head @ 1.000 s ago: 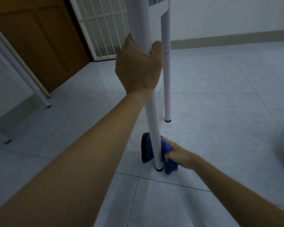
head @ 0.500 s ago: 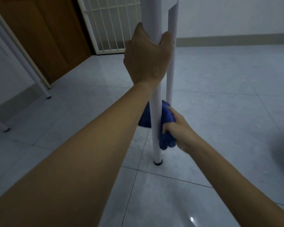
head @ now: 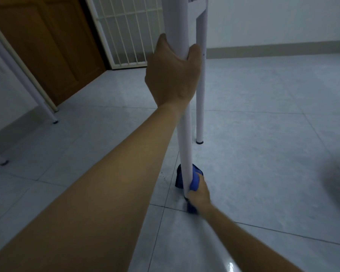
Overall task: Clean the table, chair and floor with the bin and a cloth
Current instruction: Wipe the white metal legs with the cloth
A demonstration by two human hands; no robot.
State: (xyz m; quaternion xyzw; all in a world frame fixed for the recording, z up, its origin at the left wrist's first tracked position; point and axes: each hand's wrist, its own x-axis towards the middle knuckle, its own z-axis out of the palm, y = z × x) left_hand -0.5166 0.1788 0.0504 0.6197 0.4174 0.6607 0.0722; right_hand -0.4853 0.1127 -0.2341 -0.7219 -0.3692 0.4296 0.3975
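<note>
Low on leg (head: 185, 144), cloth (head: 194, 180) wrapped round it, my right grip (head: 199, 195) clenched on cloth, my left grip (head: 173, 75) curled round leg higher up, floor (head: 263, 154) tiled.

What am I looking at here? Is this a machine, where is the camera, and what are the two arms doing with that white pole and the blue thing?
There is no machine here: these are a person's two bare arms. The picture comes from a wide-angle camera worn on the person's head, looking forward and down, so you see the arms as their owner does.

The left hand grips a white leg of a piece of furniture, high up. The right hand is low down and holds a blue cloth wrapped against the bottom of that leg, just above the tiled floor. It looks like the leg is being wiped.

A second white leg stands just behind. At the back left are a wooden door and a white grille.
</note>
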